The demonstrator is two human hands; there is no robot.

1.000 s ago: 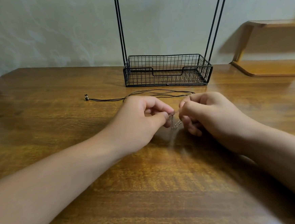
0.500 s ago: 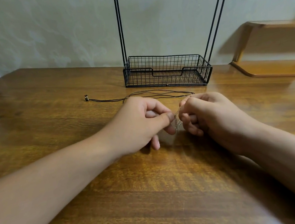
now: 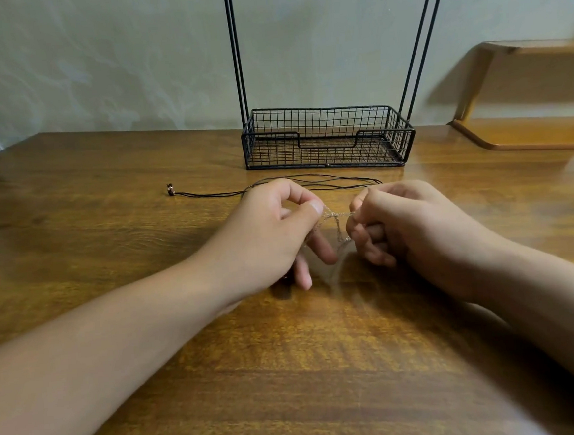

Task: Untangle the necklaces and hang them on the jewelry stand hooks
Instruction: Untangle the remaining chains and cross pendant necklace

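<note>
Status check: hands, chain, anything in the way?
Left hand and right hand pinching thin chain, stretched between them. Black cord necklace on table behind. Nothing blocking.

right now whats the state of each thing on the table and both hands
thin chain: held off the table, stretched between both hands, partly blurred
black cord necklace: lying loose on the table, not hung
jewelry stand: upright, wire tray empty, hooks out of view
left hand: pinches the chain
right hand: pinches the chain
</note>
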